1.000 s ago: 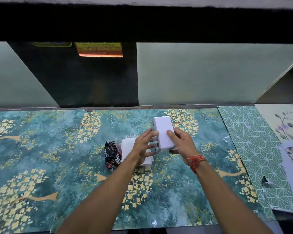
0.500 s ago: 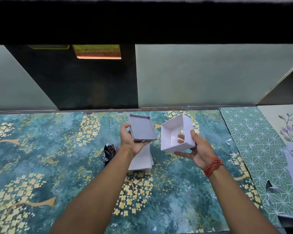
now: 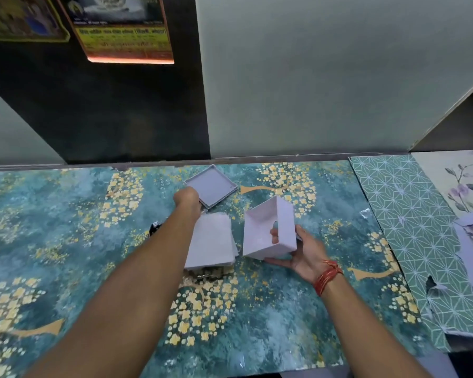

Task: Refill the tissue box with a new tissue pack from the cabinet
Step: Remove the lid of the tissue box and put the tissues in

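My right hand holds the white tissue box shell tilted above the counter, its hollow inside facing me and fingers showing through its round opening. The grey box base lies flat on the counter near the back edge, and my left hand rests on its near left corner. Whether those fingers still grip it is hidden. A white tissue pack lies on the counter between my arms, partly under my left forearm.
The counter wears a teal sheet with gold flowers. A dark patterned wrapper peeks out left of my forearm. Green patterned and floral sheets cover the right end. Pale cabinet panels and a calendar stand behind.
The box came apart: my left hand carried the grey base away and set it down at the back of the counter. My right hand lowered the white shell slightly. The camera tilted upward.
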